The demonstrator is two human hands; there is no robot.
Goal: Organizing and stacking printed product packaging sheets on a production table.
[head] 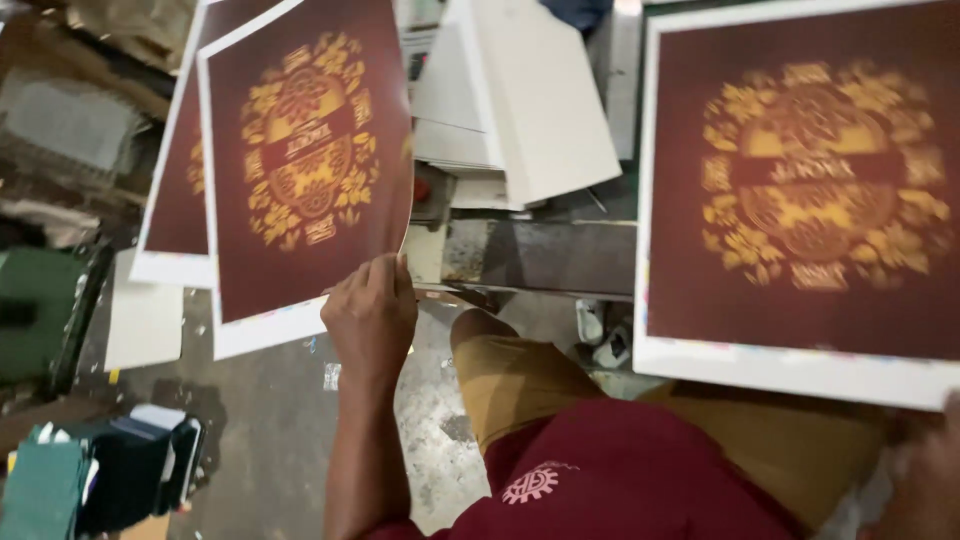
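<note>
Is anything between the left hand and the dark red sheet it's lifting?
No. The left hand already grips the lower edge of the lifted printed sheet, with nothing between them. A second, similar sheet lies right behind it. The right hand is at the corner of another printed sheet.

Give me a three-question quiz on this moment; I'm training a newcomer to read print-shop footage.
1. True or false: the left hand holds a maroon printed sheet by its lower corner.
2. What lies directly behind that sheet? A) a second maroon sheet B) a green bin C) a mirror
3. Fill in: the large sheet on the right has a gold emblem and a ____ border.

Key: 1 true; 2 A; 3 white. The right hand shows only partly, blurred at the lower right edge near that sheet, so its grip cannot be judged.
</note>
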